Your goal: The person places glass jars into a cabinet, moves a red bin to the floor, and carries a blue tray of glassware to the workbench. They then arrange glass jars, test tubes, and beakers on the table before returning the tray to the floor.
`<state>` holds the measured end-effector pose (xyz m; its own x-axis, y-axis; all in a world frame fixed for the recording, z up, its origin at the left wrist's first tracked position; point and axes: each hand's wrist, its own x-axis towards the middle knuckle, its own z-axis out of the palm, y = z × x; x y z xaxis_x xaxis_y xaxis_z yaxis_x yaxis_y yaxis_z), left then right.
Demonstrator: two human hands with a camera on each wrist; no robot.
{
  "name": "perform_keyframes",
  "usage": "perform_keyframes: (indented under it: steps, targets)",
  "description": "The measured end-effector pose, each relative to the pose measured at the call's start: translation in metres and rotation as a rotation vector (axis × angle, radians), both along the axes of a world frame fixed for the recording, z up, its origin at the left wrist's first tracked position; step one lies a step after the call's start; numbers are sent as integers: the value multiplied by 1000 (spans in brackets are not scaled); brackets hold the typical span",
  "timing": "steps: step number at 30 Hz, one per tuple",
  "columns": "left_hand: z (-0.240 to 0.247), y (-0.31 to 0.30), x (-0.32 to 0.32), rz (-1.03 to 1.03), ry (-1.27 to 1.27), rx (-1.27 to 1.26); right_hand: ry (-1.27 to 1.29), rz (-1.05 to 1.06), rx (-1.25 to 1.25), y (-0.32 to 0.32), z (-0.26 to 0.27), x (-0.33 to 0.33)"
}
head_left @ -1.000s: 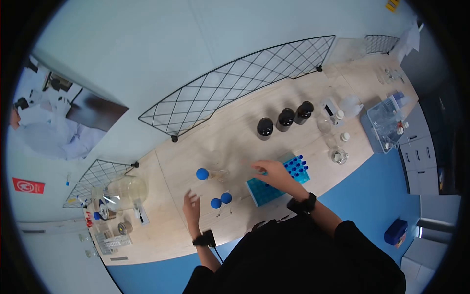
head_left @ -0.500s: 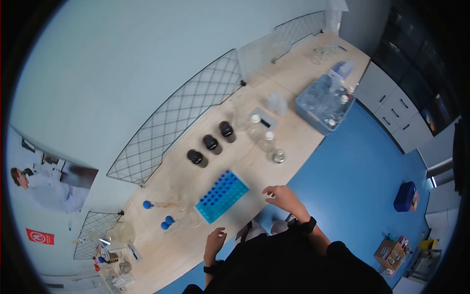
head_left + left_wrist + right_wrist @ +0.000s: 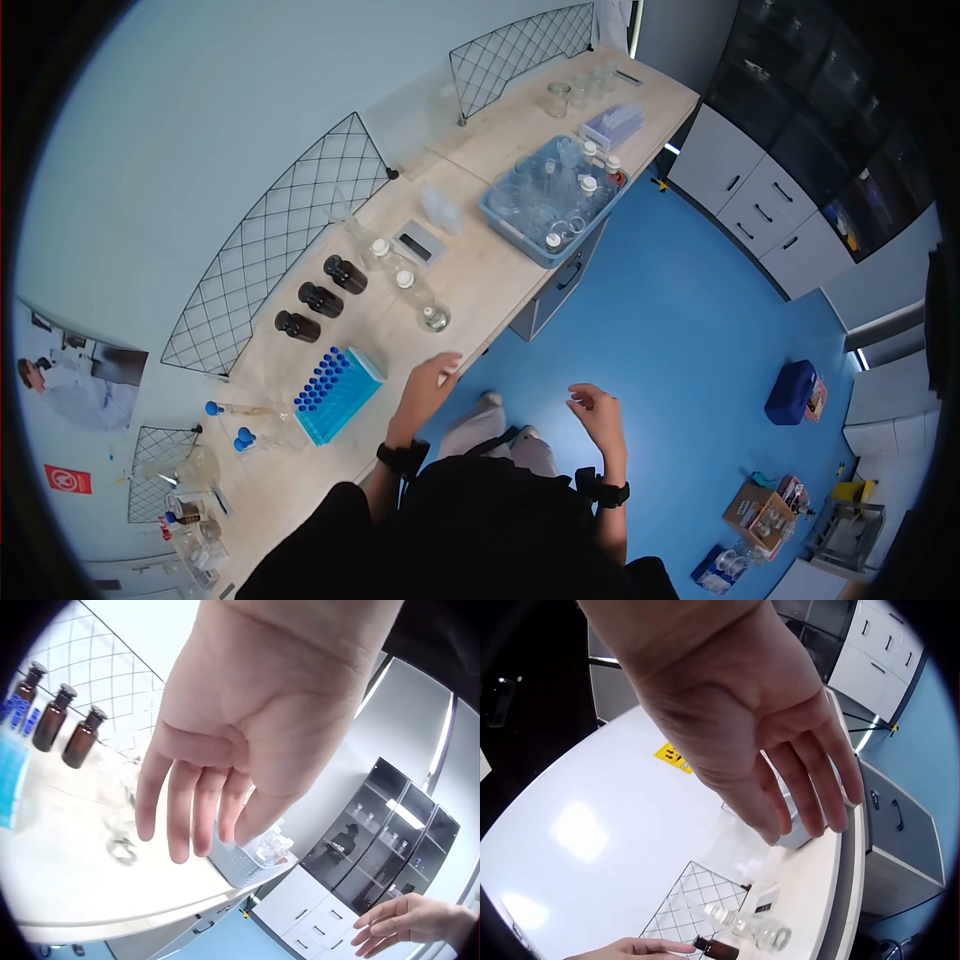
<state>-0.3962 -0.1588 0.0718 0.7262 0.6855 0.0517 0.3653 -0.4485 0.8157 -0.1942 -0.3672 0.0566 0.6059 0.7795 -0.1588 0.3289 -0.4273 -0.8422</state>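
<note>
My left hand is open with relaxed fingers at the front edge of the wooden bench. It holds nothing, and I cannot tell whether it touches the bench. The left wrist view shows the left hand hovering over the benchtop near a small glass jar. My right hand is open and empty, off the bench over the blue floor. In its own view the right hand has its fingers spread loosely. A blue tube rack lies left of the left hand.
Three brown bottles and clear glass bottles stand behind the rack. A blue bin of glassware sits further right. Wire mesh panels line the back. Blue-bulb pipettes lie far left. A blue toolbox is on the floor.
The view has swung right along the bench. Both hands left the blue rack; the right hand moved off the bench over the floor, and the left hand shifted right along the edge.
</note>
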Motion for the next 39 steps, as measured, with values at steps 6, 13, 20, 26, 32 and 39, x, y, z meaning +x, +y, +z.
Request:
perform_keyframes:
  steps: [6, 13, 20, 26, 32, 39]
  targets:
    - [7, 26, 85, 129, -57, -41, 17, -118, -7, 3, 0, 50]
    - [-21, 92, 174, 320, -186, -108, -47, -142, 24, 62, 8, 148]
    - [-47, 139, 257, 377, -154, -98, -225, 61, 135, 177, 33, 235]
    - [-64, 136, 286, 377, -143, 52, -93, 256, 171, 287, 0, 258]
    - [-57, 127, 304, 506, -69, 35, -109, 557, 151, 337, -23, 274]
    - [-55, 107, 328, 953, -88, -88, -113, 828, 162, 356, -23, 302]
